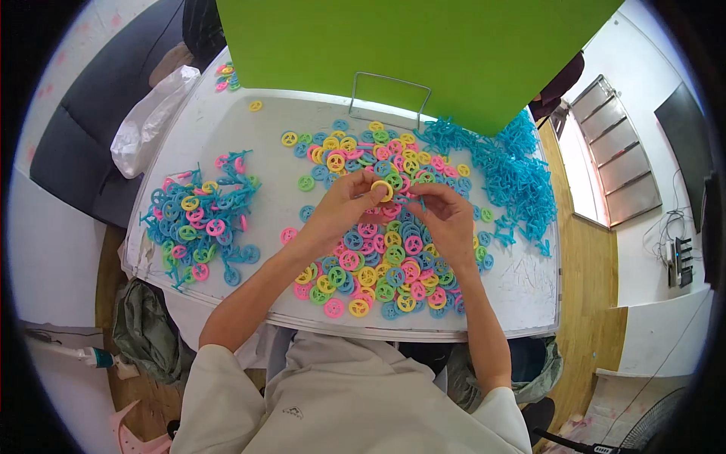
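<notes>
Above a heap of small plastic wheels in pink, yellow, green and blue, my two hands are close together. Between thumb and fingers, my left hand pinches a yellow spoked wheel. My right hand is closed just to its right, on a thin teal plastic piece mostly hidden by the fingers. Similar teal stick-like pieces lie piled at the far right. On the left, another pile mixes teal pieces with coloured wheels, some of them joined.
A tall green panel stands at the back of the white table, with a bent wire frame before it. A few wheels lie at the far left corner. A white plastic bag hangs beside the left edge.
</notes>
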Tool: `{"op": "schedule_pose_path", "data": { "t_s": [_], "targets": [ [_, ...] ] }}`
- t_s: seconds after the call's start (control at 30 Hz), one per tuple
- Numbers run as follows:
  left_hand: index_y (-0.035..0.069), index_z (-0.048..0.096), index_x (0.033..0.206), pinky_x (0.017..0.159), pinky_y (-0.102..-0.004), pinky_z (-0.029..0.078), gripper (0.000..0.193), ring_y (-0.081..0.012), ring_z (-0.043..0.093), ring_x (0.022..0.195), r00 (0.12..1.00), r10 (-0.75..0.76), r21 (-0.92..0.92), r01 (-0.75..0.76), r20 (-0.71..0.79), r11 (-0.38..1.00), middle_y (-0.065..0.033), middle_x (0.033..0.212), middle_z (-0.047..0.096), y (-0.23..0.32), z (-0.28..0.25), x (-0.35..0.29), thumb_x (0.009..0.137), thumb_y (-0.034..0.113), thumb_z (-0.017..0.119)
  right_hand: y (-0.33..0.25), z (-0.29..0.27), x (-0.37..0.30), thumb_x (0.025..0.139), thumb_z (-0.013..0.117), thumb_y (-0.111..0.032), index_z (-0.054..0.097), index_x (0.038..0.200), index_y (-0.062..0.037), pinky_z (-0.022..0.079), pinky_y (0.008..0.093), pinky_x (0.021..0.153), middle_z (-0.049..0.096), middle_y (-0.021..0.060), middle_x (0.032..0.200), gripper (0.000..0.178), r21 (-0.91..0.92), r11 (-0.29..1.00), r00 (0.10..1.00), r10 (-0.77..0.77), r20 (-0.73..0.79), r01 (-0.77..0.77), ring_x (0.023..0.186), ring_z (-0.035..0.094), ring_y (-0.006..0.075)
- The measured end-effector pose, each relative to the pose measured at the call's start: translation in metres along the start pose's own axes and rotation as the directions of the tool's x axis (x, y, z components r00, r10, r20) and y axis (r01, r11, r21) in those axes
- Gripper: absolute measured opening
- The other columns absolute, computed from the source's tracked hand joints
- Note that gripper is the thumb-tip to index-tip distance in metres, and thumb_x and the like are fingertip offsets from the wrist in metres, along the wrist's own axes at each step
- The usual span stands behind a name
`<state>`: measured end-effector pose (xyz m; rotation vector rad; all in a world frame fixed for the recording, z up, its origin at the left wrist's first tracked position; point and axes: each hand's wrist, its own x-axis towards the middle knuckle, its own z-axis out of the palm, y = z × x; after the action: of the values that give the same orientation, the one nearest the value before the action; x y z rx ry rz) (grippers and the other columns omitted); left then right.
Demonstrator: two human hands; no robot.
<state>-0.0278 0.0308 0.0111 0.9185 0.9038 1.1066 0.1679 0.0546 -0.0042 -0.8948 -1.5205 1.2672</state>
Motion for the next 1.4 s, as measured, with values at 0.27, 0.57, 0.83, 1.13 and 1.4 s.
{"op": "schedule_pose_path", "data": {
  "t_s": [0.27, 0.57, 0.83, 1.13, 1.4],
  "targets": [
    [0.0, 0.052, 0.112, 0.082, -0.0305, 0.056, 0.024, -0.0171, 0.064, 0.092, 0.999, -0.014, 0.045, 0.012, 0.043, 0.999, -0.0071, 0.103, 0.061, -0.01, -0.007, 0.005, 0.094, 0.015, 0.057, -0.01, 0.008, -0.002, 0.08, 0.064, 0.011, 0.056, 0.116, 0.0016, 0.052, 0.0265, 0.087, 0.058, 0.0098, 0.119, 0.039, 0.105, 0.994, 1.0, 0.01, -0.001, -0.009, 0.104, 0.059, 0.0143],
    [0.0, 0.056, 0.099, 0.075, -0.025, 0.055, 0.014, -0.0136, 0.065, 0.084, 1.0, 0.029, 0.015, -0.029, 0.005, 0.999, -0.0077, 0.093, 0.064, -0.012, -0.002, 0.005, 0.091, 0.011, 0.061, -0.001, 0.005, -0.002, 0.08, 0.067, 0.006, 0.053, 0.122, 0.0011, 0.05, 0.0252, 0.086, 0.065, 0.0102, 0.108, 0.044, -0.028, 0.999, 0.998, -0.03, 0.058, 0.031, 0.1, 0.061, 0.0145],
    [-0.001, 0.056, 0.098, 0.072, -0.0257, 0.055, 0.014, -0.0131, 0.064, 0.077, 0.993, 0.113, 0.108, -0.11, -0.02, 0.988, -0.0074, 0.087, 0.064, -0.017, 0.006, 0.004, 0.09, 0.009, 0.061, 0.008, 0.004, -0.003, 0.081, 0.069, 0.002, 0.061, 0.11, 0.0031, 0.051, 0.0243, 0.078, 0.068, 0.0085, 0.097, 0.03, -0.036, 0.999, 0.999, 0.037, 0.031, -0.035, 0.089, 0.062, 0.0107],
    [-0.002, 0.056, 0.096, 0.06, -0.0253, 0.05, 0.012, -0.0115, 0.06, 0.066, 0.945, 0.315, 0.382, -0.261, -0.086, 0.887, -0.0087, 0.078, 0.063, -0.021, 0.01, 0.003, 0.088, 0.004, 0.061, -0.004, 0.015, -0.007, 0.081, 0.071, -0.004, 0.066, 0.1, 0.0036, 0.05, 0.0226, 0.074, 0.067, 0.005, 0.092, 0.021, -0.164, 0.986, 0.999, 0.037, -0.01, -0.038, 0.083, 0.062, 0.0089],
    [-0.002, 0.049, 0.091, 0.062, -0.0278, 0.051, 0.009, -0.0134, 0.06, 0.072, 0.933, 0.345, 0.401, -0.279, -0.101, 0.872, -0.0106, 0.08, 0.06, -0.031, 0.014, 0.0, 0.088, 0.0, 0.057, 0.0, 0.013, -0.005, 0.082, 0.068, -0.002, 0.063, 0.097, 0.002, 0.05, 0.0206, 0.072, 0.067, 0.0052, 0.089, 0.017, -0.077, 0.98, 0.981, 0.188, 0.043, -0.185, 0.082, 0.064, 0.009]
  ]
}}
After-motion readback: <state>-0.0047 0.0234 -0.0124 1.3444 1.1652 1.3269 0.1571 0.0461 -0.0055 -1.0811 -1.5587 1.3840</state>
